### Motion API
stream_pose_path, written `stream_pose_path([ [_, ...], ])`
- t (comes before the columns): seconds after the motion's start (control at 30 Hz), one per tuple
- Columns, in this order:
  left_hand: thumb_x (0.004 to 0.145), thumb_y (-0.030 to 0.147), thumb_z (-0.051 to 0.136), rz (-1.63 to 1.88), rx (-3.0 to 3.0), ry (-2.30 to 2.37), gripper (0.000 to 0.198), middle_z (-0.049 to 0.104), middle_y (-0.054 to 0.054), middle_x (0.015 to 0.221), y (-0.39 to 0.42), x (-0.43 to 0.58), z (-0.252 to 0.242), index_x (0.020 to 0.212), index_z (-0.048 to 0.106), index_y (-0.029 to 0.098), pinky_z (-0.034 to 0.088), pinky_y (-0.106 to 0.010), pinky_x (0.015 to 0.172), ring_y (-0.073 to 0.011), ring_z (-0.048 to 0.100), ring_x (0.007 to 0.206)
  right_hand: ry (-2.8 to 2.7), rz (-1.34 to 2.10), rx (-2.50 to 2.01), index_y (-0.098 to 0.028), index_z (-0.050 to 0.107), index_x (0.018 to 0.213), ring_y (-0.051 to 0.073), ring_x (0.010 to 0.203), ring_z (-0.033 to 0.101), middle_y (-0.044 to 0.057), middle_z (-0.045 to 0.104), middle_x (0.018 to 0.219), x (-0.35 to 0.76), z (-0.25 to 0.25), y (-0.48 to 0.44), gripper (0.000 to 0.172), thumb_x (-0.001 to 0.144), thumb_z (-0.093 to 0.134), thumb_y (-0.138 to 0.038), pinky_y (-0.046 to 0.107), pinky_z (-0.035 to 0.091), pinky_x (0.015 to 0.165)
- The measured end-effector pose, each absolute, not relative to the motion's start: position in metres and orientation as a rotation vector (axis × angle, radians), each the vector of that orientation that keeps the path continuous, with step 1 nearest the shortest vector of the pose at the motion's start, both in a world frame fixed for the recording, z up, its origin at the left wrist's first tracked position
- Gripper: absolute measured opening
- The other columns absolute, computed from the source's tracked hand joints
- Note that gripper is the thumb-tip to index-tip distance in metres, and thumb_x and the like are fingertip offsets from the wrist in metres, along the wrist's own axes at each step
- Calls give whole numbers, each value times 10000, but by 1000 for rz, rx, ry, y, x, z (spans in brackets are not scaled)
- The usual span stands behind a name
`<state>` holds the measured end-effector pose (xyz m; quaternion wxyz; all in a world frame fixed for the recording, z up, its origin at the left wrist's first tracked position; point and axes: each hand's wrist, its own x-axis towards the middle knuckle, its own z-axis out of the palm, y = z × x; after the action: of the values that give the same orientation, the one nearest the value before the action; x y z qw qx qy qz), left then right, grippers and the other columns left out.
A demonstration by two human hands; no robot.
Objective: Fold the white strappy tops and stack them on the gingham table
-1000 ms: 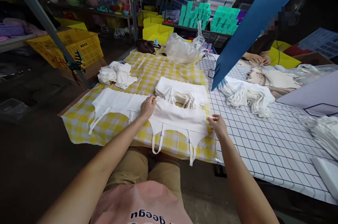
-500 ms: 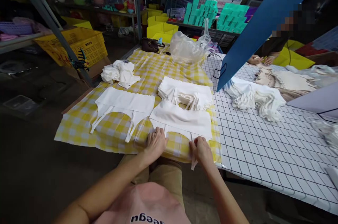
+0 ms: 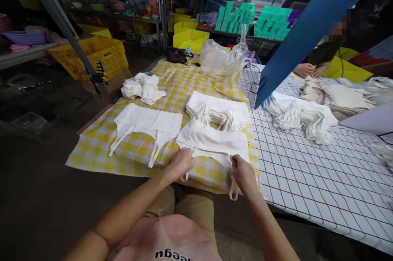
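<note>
In front of me a white strappy crop top (image 3: 211, 140) lies on a yellow-checked cloth (image 3: 121, 165), its straps towards me. My left hand (image 3: 183, 162) is closed at its near left, where one strap begins, with a strap loop showing below. At the near right, my right hand (image 3: 244, 170) pinches the fabric, and another strap dangles over the table edge. Between the hands the hem of the upper layer stands slightly apart from the layer beneath. The fingertips are partly hidden. A second crop top (image 3: 149, 121) is spread flat to the left.
Behind the held top is a stack of white tops (image 3: 219, 103). A crumpled white pile (image 3: 143, 88) lies back left, a clear plastic bag (image 3: 219, 58) at the back. A blue panel (image 3: 294, 41) slants up at right, by more white garments (image 3: 302, 109) and a co-worker's hands (image 3: 307, 70).
Both hands have closed on the top's near edge, and the right hand has shifted slightly right. The upper layer's hem now stands off the lower one, and more of the strap loops shows.
</note>
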<state>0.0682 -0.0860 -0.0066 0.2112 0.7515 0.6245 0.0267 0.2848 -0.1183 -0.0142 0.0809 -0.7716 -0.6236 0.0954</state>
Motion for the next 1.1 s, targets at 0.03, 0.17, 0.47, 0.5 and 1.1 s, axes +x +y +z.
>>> stream_pose_path([
  [0.03, 746, 181, 444, 91, 2108, 1725, 226, 672, -160, 873, -82, 66, -6, 837, 644, 126, 428, -310, 650, -265, 630, 820, -1876, 276, -2259, -191, 596, 909, 181, 690, 566, 70, 648, 799, 287, -15, -115, 258, 859, 343, -173, 263, 305, 580],
  [0.17, 792, 204, 437, 199, 2212, 1644, 201, 670, -131, 877, -58, 58, -6, 821, 627, 149, 415, -303, 691, -244, 624, 830, -1905, 263, -2115, -192, 635, 880, 175, 706, 563, 66, 643, 846, 295, -16, -99, 296, 863, 339, -201, 260, 328, 605],
  [0.47, 850, 274, 443, 278, 2105, 1719, 212, 672, -104, 944, -8, 62, -8, 895, 624, 175, 405, -279, 691, -232, 608, 895, -1762, 328, -2050, -191, 639, 743, 161, 668, 529, 41, 635, 775, 312, -22, -62, 237, 808, 429, -278, 249, 323, 595],
  [0.5, 850, 274, 441, 268, 2096, 1733, 220, 675, -109, 939, -6, 63, -9, 907, 628, 172, 405, -283, 684, -237, 611, 888, -1748, 339, -2048, -191, 640, 744, 159, 665, 527, 39, 635, 773, 313, -24, -60, 232, 803, 435, -282, 249, 326, 598],
  [1.1, 882, 326, 413, 291, 2023, 1812, 268, 685, -92, 926, -1, 59, -20, 965, 623, 181, 405, -264, 702, -213, 621, 866, -1496, 459, -1958, -202, 639, 724, 173, 649, 559, 36, 669, 701, 319, -42, -53, 200, 719, 525, -367, 275, 384, 632],
])
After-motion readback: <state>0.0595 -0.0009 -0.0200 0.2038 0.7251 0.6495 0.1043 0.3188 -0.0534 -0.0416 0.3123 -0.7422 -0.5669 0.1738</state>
